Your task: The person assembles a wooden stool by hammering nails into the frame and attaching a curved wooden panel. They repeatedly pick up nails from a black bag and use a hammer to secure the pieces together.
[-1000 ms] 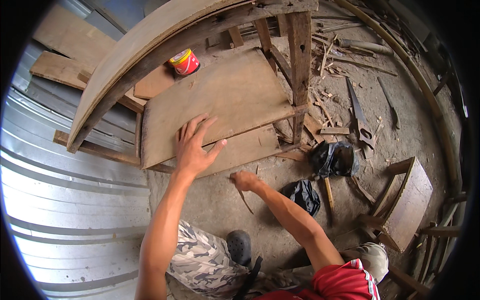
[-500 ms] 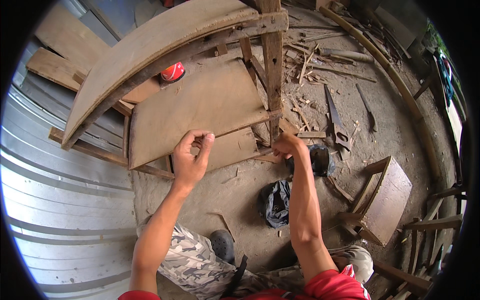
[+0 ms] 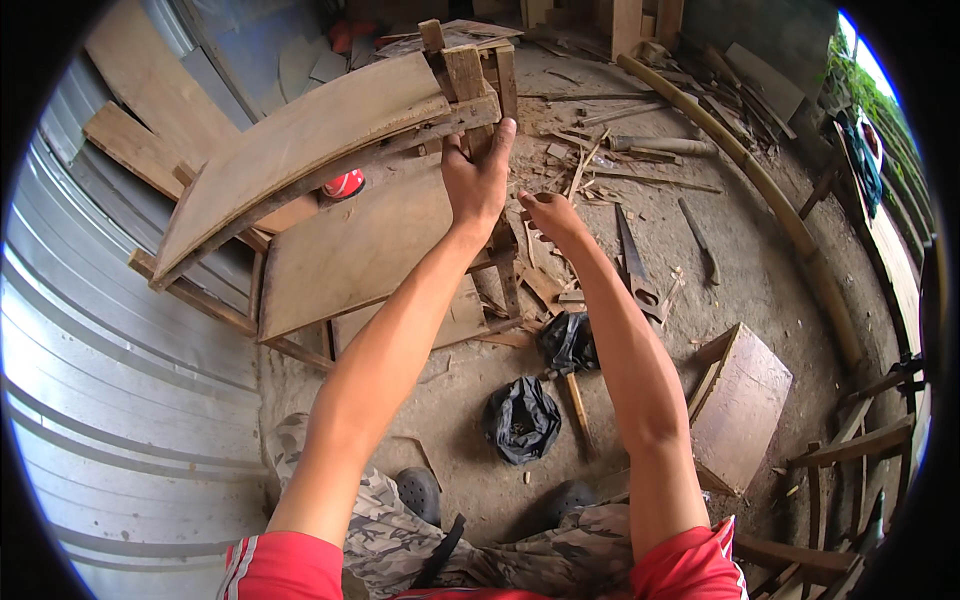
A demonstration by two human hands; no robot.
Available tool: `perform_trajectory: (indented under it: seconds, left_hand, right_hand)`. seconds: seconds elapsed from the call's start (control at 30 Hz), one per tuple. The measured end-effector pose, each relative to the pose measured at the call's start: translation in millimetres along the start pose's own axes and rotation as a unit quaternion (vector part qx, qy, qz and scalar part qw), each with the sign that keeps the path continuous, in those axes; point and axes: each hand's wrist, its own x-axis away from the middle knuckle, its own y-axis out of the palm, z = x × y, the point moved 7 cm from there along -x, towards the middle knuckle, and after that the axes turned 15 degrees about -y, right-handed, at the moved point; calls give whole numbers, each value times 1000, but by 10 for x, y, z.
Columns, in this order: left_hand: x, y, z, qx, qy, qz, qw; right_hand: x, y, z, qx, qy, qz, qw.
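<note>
a brown wooden frame with curved plywood top (image 3: 310, 145) is extending left of the grip; the left hand (image 3: 477, 185) is clasping its square wooden post (image 3: 482, 138), apparently steadying it. just rightward, the right hand (image 3: 552, 214) is curling, contents unclear. firm support seems needed next.

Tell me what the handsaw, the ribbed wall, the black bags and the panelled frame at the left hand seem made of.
Panelled frame: wood, seemingly unpainted, brown and rough-edged.
Handsaw: probably steel blade, dull grey; handle unclear.
Ribbed wall: likely bare sheet metal, from its silvery sheen.
Black bags: thin plastic, apparently, given their glossy creases.
</note>
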Motion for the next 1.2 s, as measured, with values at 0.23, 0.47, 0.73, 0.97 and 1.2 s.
perform_trajectory:
  seconds: [0.23, 0.47, 0.73, 0.97, 1.2]
  left_hand:
    - [209, -176, 66, 20, 29, 19, 999]
    - [880, -860, 616, 67, -61, -14, 996]
    - [1241, -1504, 930, 38, -86, -67, 993]
    - [1259, -1897, 1220, -7, -68, -60, 996]
    - [1157, -2245, 1272, 89, -52, -127, 987]
  right_hand:
    - [27, -27, 202, -150, -61, 59, 985]
    - [7, 147, -379, -196, -160, 15, 967]
    - [-68, 806, -1101, -350, -256, -170, 885]
    - [194, 880, -1563, -360, -219, -73, 904]
    - [404, 650, -1874, -263, -270, -15, 926]
